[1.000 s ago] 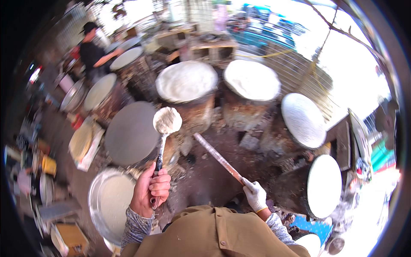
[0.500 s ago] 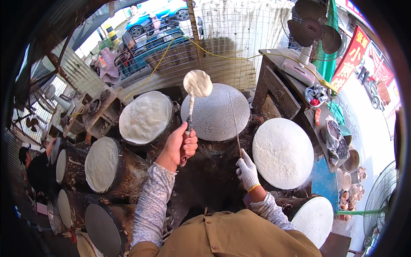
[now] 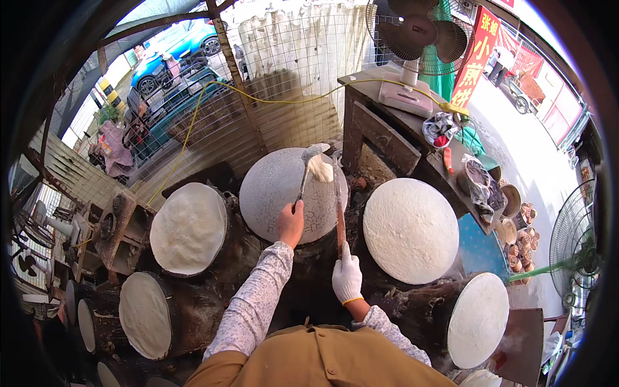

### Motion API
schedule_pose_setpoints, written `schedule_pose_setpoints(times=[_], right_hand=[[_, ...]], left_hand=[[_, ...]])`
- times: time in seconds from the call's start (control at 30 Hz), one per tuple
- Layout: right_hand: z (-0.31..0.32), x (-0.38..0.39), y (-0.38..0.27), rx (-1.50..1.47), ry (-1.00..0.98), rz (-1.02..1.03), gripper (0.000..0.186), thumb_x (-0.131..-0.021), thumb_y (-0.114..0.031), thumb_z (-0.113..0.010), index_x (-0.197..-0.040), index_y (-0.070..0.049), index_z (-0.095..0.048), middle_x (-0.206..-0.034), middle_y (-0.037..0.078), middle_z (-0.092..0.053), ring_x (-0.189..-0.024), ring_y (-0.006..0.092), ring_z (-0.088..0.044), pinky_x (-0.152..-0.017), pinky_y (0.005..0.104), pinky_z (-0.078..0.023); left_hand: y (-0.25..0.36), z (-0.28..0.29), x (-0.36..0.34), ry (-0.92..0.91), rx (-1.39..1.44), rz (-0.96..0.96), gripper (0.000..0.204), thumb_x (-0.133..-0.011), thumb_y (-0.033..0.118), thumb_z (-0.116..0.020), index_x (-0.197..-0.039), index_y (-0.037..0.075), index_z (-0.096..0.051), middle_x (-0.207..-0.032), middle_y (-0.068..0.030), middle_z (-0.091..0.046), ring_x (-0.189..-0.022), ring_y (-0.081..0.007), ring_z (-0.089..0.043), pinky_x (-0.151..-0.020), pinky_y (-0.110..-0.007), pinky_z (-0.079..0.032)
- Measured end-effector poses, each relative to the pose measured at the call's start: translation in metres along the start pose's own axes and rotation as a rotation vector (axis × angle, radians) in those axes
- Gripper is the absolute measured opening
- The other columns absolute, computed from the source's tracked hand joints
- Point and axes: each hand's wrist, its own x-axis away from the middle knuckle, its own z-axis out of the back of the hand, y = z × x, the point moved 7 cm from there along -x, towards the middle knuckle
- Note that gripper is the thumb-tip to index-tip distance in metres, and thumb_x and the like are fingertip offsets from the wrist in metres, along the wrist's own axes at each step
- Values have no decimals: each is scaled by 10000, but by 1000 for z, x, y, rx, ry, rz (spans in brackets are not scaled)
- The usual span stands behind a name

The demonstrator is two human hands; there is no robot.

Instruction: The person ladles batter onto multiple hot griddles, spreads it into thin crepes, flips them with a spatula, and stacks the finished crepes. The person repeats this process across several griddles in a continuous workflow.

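Note:
My bare left hand point(image 3: 290, 224) grips the handle of a ladle point(image 3: 314, 152), which is tipped on its side toward the right. Pale batter point(image 3: 320, 169) hangs from its bowl over a round grey griddle point(image 3: 265, 190) with a cracked-looking, dusty surface. In my right hand point(image 3: 348, 278), covered by a white glove, is a long thin flat spatula point(image 3: 340, 222). Its blade points away from me, beside the ladle over the griddle's right side. A griddle covered with pale batter point(image 3: 411, 231) is on the right, and another coated griddle point(image 3: 188, 229) is on the left.
More coated griddles point(image 3: 145, 316) on dark drum stoves curve around me, one of them point(image 3: 478, 321) at lower right. A wooden table point(image 3: 387, 138) at the back right bears a fan point(image 3: 416, 35). A wire fence point(image 3: 290, 58) with a yellow cord runs behind.
The ladle, upright with its bowl full before, has moved right and tipped over. The spatula has come closer beside it. The view has swung to the right.

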Motion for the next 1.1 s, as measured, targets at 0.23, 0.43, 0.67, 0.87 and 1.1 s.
schedule_pose_setpoints(times=[0.23,0.43,0.67,0.87,1.1], right_hand=[[-21,-69,6,361,-188,-48,631,-889,-94,-542,-1492,-124,-358,-1075,194,-541,-743,381,-666,-644,477,-553],[-79,-193,-1,-191,-145,-13,466,-906,-191,-514,-1354,-64,-528,-890,313,-648,-860,453,-647,-747,503,-512],[-54,-145,-44,-207,-4,37,403,-917,-186,-517,-1284,-36,-586,-856,305,-650,-823,448,-647,-711,512,-508],[-64,-81,-30,-198,10,-15,420,-931,-187,-519,-1314,-20,-566,-856,304,-648,-823,454,-640,-746,510,-505],[-61,-137,-75,-180,-41,-3,409,-941,-224,-497,-1293,-43,-602,-935,294,-670,-895,419,-669,-807,473,-513]], left_hand=[[23,111,-33,247,178,-147,387,-858,355,-747,-909,-21,-675,-727,-79,-666,-647,-205,-612,-630,-358,-469],[27,123,-16,-232,852,51,289,-1037,325,-502,-975,50,-565,-651,18,-504,-497,-63,-456,-442,-225,-374],[-33,110,50,-648,1300,556,393,-1037,478,-416,-989,101,-518,-623,19,-407,-465,-112,-397,-436,-260,-346],[-56,118,81,-676,1369,685,396,-1036,482,-417,-941,107,-499,-629,39,-351,-492,-88,-371,-438,-244,-343],[-11,172,86,-849,1778,468,428,-1046,479,-384,-903,79,-441,-618,32,-334,-447,-78,-314,-388,-240,-332]])
